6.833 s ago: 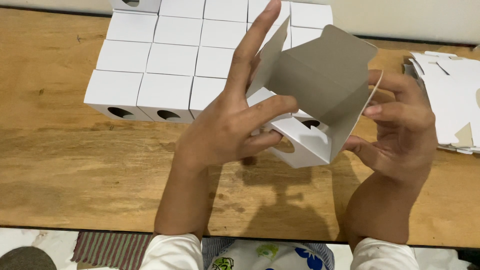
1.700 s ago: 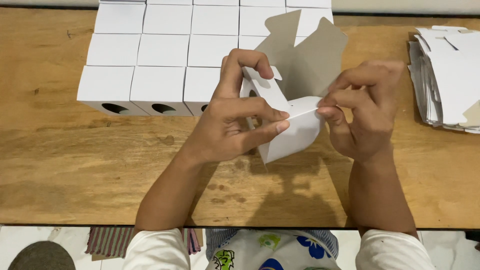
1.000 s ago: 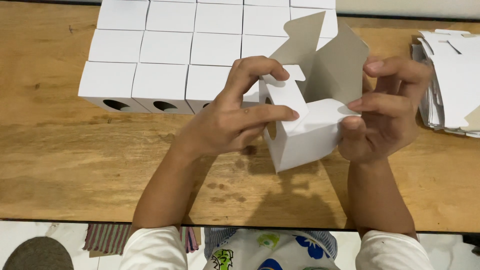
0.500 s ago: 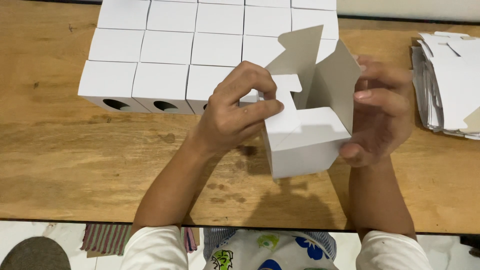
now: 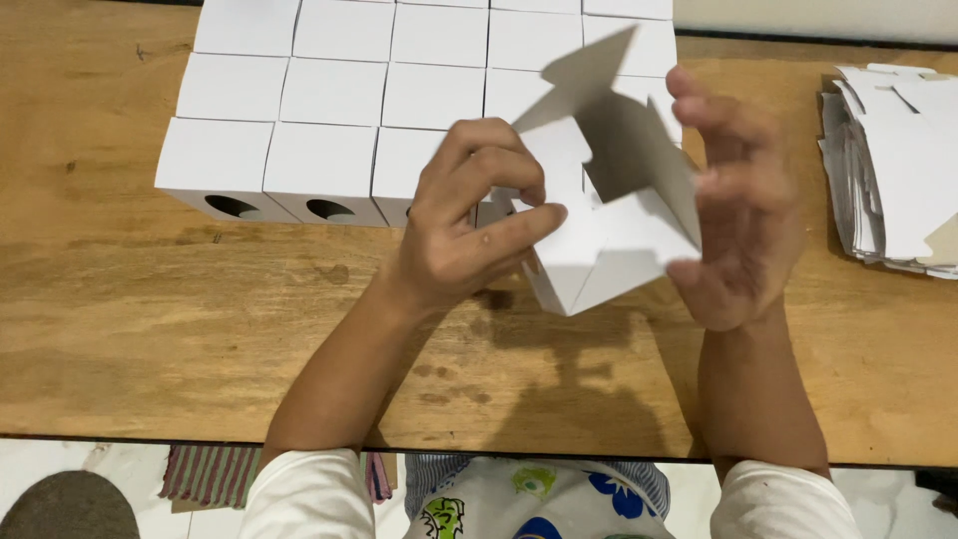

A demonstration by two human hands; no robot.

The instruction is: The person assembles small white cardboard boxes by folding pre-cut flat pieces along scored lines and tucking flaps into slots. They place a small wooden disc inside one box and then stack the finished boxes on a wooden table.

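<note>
My left hand [image 5: 469, 235] pinches the half-folded white box [image 5: 609, 240], flaps open; my right hand [image 5: 743, 200], fingers spread, touches its far side. Finished boxes [image 5: 339, 90] beyond.

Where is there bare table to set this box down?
Bare wood lies left of the left hand, in front of the finished boxes, and between the right hand and the flat stack. The back is crowded with boxes.

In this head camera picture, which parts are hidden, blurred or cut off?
- Right hand: blurred, so its hold on the box is unclear.
- Box's near-left side: covered by the left hand.
- Finished boxes: back row cut by the top edge.
- Stack of flat cartons: cut by the right edge.
</note>
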